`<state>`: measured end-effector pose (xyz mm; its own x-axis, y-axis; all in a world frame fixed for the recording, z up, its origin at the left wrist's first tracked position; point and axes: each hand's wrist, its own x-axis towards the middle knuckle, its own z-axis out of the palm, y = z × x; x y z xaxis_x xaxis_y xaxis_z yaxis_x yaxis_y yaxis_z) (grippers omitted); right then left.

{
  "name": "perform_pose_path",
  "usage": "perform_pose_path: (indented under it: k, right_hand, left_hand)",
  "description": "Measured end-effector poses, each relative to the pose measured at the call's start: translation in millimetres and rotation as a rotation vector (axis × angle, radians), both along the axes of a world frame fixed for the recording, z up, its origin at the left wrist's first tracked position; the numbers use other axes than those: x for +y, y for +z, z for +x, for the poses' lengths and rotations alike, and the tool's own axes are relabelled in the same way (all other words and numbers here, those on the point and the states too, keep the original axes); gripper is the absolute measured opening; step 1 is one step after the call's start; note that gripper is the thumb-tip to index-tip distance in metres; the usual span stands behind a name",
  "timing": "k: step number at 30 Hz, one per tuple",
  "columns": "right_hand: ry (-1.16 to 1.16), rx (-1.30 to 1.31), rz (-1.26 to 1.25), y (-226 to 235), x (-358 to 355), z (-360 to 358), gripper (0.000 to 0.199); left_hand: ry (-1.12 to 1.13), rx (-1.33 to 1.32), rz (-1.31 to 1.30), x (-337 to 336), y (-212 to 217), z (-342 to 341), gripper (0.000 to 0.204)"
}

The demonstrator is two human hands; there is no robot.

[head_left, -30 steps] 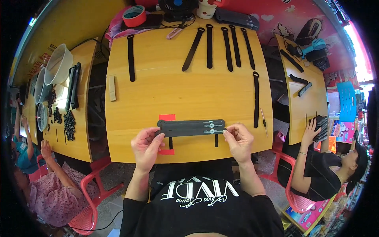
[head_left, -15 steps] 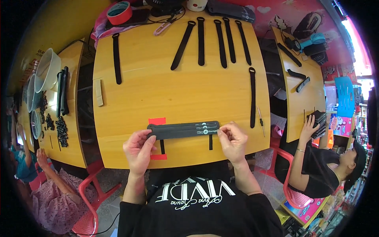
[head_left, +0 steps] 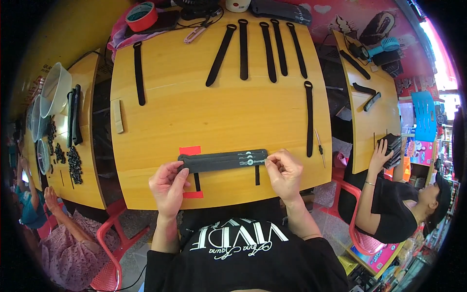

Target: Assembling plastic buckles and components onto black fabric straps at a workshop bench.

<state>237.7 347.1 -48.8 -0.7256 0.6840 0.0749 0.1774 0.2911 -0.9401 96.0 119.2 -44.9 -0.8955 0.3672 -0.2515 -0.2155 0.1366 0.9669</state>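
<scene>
A small stack of dark straps [head_left: 219, 162], with pale print near one end, spans the gap between my two hands close to the table's near edge. My left hand [head_left: 167, 189] pinches the left end between thumb and fingers. At the right end, my right hand [head_left: 283, 176] has its thumb and fingertips closed on the straps. Below the stack lie two short black strips [head_left: 197, 182] on the tabletop, one toward each end. Red tape pieces [head_left: 190, 150] show above and below the stack's left part.
Several black straps with slotted ends [head_left: 244, 51] lie spread across the far half of the table [head_left: 165, 117]. A thin pointed tool [head_left: 319, 147] rests at the right. A red tape roll [head_left: 141, 17] sits far left. Co-workers occupy side tables; one hand [head_left: 383, 155] holds black pieces.
The view has shifted slightly, so the table appears a little further left. Both hands keep hold of the same strap stack, with little visible movement.
</scene>
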Motion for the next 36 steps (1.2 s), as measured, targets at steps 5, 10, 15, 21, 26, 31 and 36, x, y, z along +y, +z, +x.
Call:
perform_pose_path:
  k: [5,10,15,21,26,31,36]
  right_hand:
    - [-0.023,0.000,0.008,0.2,-0.5,-0.8,0.012]
    - [-0.023,-0.009,-0.001,-1.0,-0.4,-1.0,0.012]
    - [-0.018,-0.020,0.039,-1.2,-0.1,-1.4,0.011]
    - [-0.013,-0.018,0.049,-2.3,0.4,-1.7,0.011]
    - [-0.019,-0.022,0.051,-1.5,-0.1,-2.8,0.012]
    - [-0.020,-0.020,0.055,-2.2,-0.5,-3.0,0.012]
    - [-0.026,-0.022,0.089,-2.9,-1.4,-3.1,0.011]
  left_hand:
    - [0.001,0.020,-0.002,1.9,0.4,0.0,0.015]
    - [0.013,0.018,0.006,3.1,0.6,0.3,0.016]
    - [0.007,0.032,-0.017,1.7,-1.8,0.2,0.014]
    - [0.016,0.036,-0.008,2.7,-1.6,-0.5,0.014]
    - [0.011,0.050,-0.026,2.2,-2.6,-0.9,0.014]
    - [0.019,0.057,-0.004,2.5,-3.4,-0.3,0.014]
    - [0.027,0.049,-0.016,4.1,-0.3,1.0,0.014]
